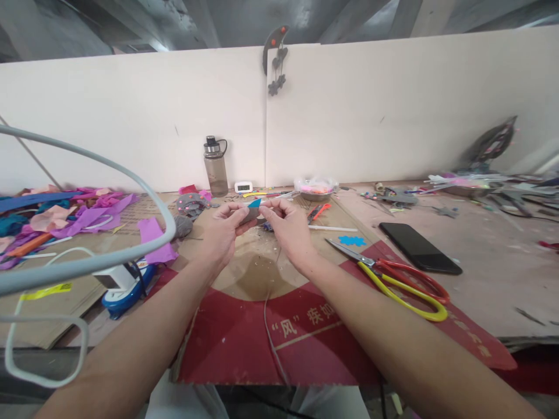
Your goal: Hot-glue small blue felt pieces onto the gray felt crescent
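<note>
Two near-closed pinches: left hand (227, 227) and right hand (288, 224) both on blue-grey piece (254, 203), left of scissors (367, 262).

Soft, even light brightens the flat white wall panels (131, 116) before us; the grey beamed ceiling (240, 23) is dimmer, hazy. A faint shadow pools on tan cardboard (290, 273) below the bare hands (225, 227); edges look stretched.

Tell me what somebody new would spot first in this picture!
Probably the big scissors with red and yellow handles, lying on the right, partly over the red cardboard. Next might come the heap of bright scraps at the far left. In the middle, a small blue piece pokes up between the left hand and the right hand.
</note>
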Demonstrator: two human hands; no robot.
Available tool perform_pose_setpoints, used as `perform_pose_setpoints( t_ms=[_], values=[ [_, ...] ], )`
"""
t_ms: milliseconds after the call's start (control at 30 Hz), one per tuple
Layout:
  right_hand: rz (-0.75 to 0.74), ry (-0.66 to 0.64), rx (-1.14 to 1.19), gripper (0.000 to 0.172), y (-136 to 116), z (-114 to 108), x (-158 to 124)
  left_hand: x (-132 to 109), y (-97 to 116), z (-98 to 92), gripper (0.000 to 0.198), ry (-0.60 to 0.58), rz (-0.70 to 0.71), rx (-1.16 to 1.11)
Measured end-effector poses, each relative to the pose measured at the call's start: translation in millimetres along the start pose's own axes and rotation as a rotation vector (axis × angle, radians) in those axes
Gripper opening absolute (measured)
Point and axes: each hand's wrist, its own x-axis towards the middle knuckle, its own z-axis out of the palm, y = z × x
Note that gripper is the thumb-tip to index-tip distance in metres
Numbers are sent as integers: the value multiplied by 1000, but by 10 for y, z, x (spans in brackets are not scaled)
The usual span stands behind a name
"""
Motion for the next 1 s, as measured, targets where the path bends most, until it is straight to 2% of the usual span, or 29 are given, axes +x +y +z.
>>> perform_pose_setpoints(
  t_ms=[300, 533, 633, 833, 1000],
  values=[
    [70, -80, 155, 16, -10, -10, 32, 12, -9, -8, 17, -26, -48, -11],
    [149, -128, 182, 16, -34, -29, 30, 24, -23, -31, 13, -40, -92, -63],
    [164, -188, 231, 16, -25, -56, 46, 26, -9, -36, 14, -52, -115, -50],
    [169, -366, 262, 18, -30, -167, 86, 57, 31, -86, 12, -147, -216, -22],
    [180, -424, 244, 16, -46, -238, 82, 68, 62, -104, 13, -177, -215, 23]
  ],
)
